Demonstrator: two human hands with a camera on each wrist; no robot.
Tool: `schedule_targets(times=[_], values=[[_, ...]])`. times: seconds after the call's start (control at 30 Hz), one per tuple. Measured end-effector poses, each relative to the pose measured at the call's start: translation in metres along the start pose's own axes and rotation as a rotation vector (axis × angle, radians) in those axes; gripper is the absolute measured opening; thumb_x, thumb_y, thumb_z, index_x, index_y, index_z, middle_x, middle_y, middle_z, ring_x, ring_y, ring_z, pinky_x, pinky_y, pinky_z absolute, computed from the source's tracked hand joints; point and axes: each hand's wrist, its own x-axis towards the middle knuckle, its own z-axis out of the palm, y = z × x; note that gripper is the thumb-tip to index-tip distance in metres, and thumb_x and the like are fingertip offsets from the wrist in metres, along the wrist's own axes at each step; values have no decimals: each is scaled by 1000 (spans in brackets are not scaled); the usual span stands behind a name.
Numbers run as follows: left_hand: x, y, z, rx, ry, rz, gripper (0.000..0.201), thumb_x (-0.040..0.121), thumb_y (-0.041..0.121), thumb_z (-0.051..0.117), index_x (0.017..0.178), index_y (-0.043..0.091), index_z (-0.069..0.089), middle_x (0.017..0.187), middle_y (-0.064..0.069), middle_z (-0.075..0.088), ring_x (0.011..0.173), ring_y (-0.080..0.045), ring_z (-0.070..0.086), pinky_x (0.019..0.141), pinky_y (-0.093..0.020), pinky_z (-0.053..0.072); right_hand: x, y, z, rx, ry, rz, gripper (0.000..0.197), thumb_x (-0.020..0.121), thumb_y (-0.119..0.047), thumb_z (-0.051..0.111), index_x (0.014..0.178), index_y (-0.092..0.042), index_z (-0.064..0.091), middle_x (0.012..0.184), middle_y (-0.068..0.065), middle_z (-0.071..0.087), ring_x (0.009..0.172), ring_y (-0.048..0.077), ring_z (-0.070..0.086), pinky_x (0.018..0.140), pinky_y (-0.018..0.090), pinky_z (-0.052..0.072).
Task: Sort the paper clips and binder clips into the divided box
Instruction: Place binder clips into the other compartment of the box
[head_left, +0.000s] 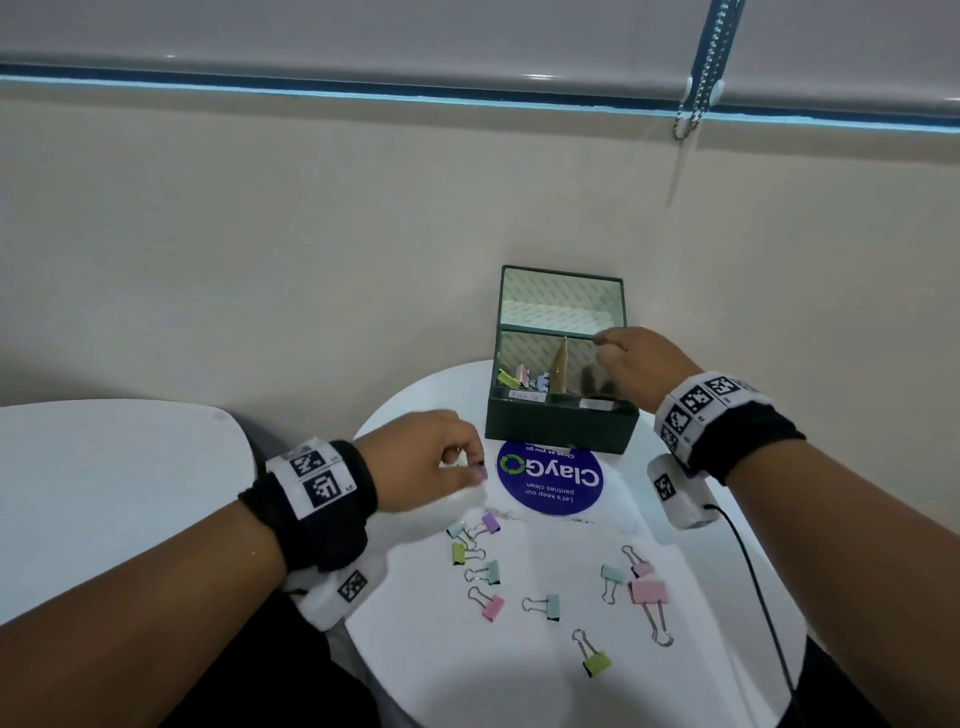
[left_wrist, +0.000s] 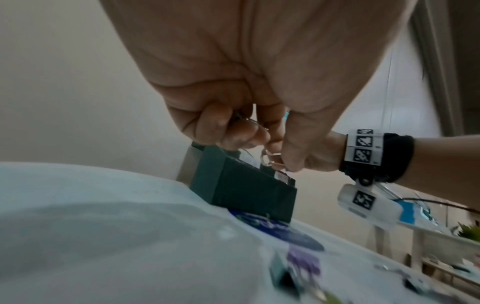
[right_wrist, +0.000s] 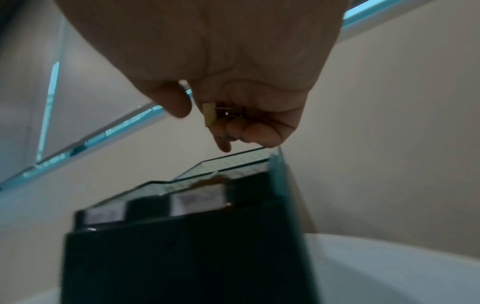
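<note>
left hand pinches a purple clip just left of the green box. loose clips near on table. right hand over box's right compartment, fingers curled on a yellow clip.

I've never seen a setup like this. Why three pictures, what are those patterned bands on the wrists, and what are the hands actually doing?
No machine here: a person works with bare hands and wears three cameras. The wide picture comes from the head; the other two look along each hand from the wrists. The checkered bands are printed markers on the wristbands.

On the white round table stands a green divided box with its lid up, beside a blue sticker. Pastel binder clips lie scattered in front; a few already sit in the box's left compartment.

The left hand pinches a purple clip just above the table. The right hand hovers over the box's right side; its wrist view shows a small yellowish clip held in its curled fingers.
</note>
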Motion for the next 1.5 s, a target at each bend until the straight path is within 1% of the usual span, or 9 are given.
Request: schedule_targets(times=[0.13, 0.23, 0.33, 0.47, 0.6, 0.83, 1.03, 1.27, 1.5], values=[[37, 9, -17, -81, 150, -96, 10, 91, 39, 66, 89, 30, 68, 74, 10, 53, 68, -9, 50, 59, -25, 35, 1, -20, 14, 86, 25, -89, 37, 101, -9, 35, 118, 8, 64, 104, 26, 67, 92, 37, 66, 83, 42, 54], [69, 19, -23, -130, 259, -142, 10, 91, 32, 69, 94, 23, 67, 74, 11, 53, 68, -10, 50, 57, -23, 33, 5, -25, 21, 29, -26, -128, 44, 103, -20, 46, 144, -9, 50, 128, 15, 59, 112, 28, 61, 95, 40, 51], [93, 26, -29, -169, 284, -180, 35, 91, 26, 69, 125, 25, 60, 106, 7, 62, 91, -14, 59, 74, -25, 45, -2, -20, 25, -42, -3, -168, 63, 98, -34, 60, 155, -24, 35, 159, 2, 34, 143, 21, 37, 117, 38, 33], [96, 20, -33, -234, 206, -153, 67, 94, 18, 63, 154, 27, 35, 146, -2, 51, 118, -19, 60, 103, -36, 48, -30, -1, 26, -26, 109, -275, 37, 95, -25, 64, 132, -25, 62, 133, -1, 55, 121, 17, 53, 102, 30, 43], [60, 17, -28, -180, 232, -58, 41, 94, 17, 64, 132, 32, 58, 133, 9, 57, 102, -6, 64, 95, -28, 50, -82, 22, 19, -81, -49, -348, 17, 95, -24, 63, 108, -31, 72, 101, -16, 63, 81, -2, 58, 78, 18, 50], [-2, 11, 4, 244, -394, -82, 60, 74, 61, 71, 130, 49, 52, 116, 18, 46, 106, -6, 55, 96, -33, 48, -140, 55, 29, -197, -395, -255, 25, 89, -34, 63, 112, -43, 67, 106, -27, 62, 93, -5, 60, 88, 24, 51], [-6, 12, 15, 189, -302, -70, 37, 91, 23, 63, 127, 33, 63, 103, 13, 56, 101, -12, 59, 92, -27, 47, -144, 62, 36, -150, -393, -200, 34, 87, -17, 61, 115, -34, 69, 112, -17, 63, 102, 9, 60, 93, 29, 48], [3, 17, 23, 213, -249, -91, 22, 92, 40, 63, 108, 25, 65, 99, 9, 58, 93, -13, 57, 85, -28, 47, -144, 67, 41, -125, -403, -177, 46, 81, -9, 62, 108, -45, 70, 105, -23, 58, 93, -5, 59, 81, 14, 50], [2, 18, 21, 156, -161, -74, 18, 90, 35, 67, 80, 27, 55, 80, 11, 61, 75, -9, 54, 65, -21, 42, -137, 59, 46, -123, -305, -164, 6, 84, -28, 65, 84, -34, 64, 100, -19, 58, 90, 2, 59, 86, 27, 52]])
